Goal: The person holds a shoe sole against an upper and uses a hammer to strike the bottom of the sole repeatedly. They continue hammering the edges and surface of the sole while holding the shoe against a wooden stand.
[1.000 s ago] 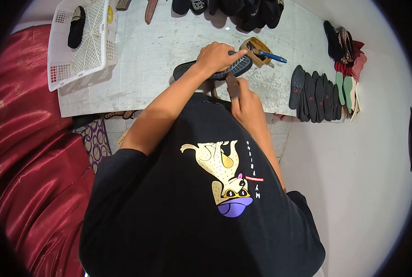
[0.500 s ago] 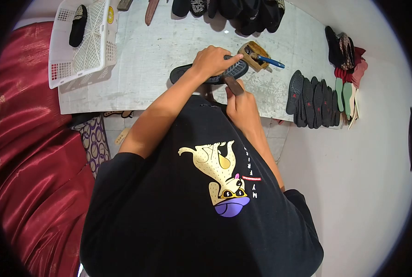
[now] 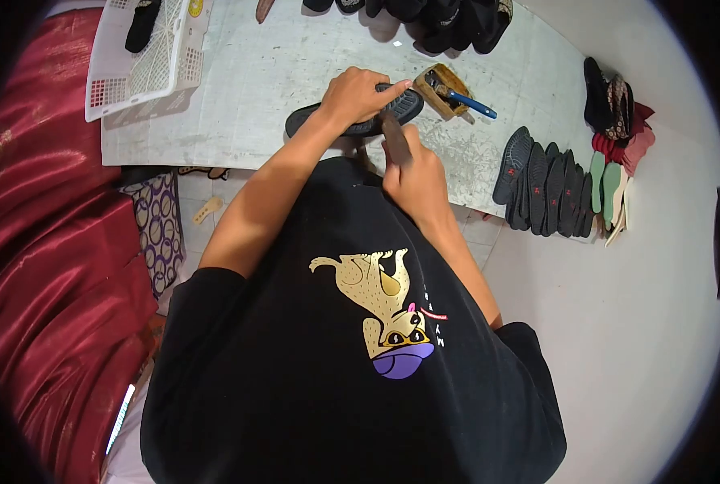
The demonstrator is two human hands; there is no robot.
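My left hand (image 3: 357,98) is closed over a black shoe (image 3: 299,121) lying sole up near the table's front edge. The ridged sole shows on both sides of the hand, and its thumb points right across it. My right hand (image 3: 416,179) grips a dark brown tool (image 3: 394,137) from below, its upper end against or just over the near edge of the shoe. I cannot make out what kind of tool it is. Just right of the shoe stands a small yellowish box (image 3: 431,98) with a blue-handled brush (image 3: 471,103) resting across it.
The whitish table (image 3: 255,89) holds black shoes (image 3: 449,24) at the back and a row of black soles (image 3: 537,189) at the right. Green insoles (image 3: 610,181) and fabric pieces (image 3: 638,141) lie beyond them. A white plastic basket (image 3: 95,89) holding a black shoe stands left, beside red cloth (image 3: 61,242).
The camera view has shifted slightly. Both hands, with the shoe and the brown tool, now appear a little farther left. Both grips look the same.
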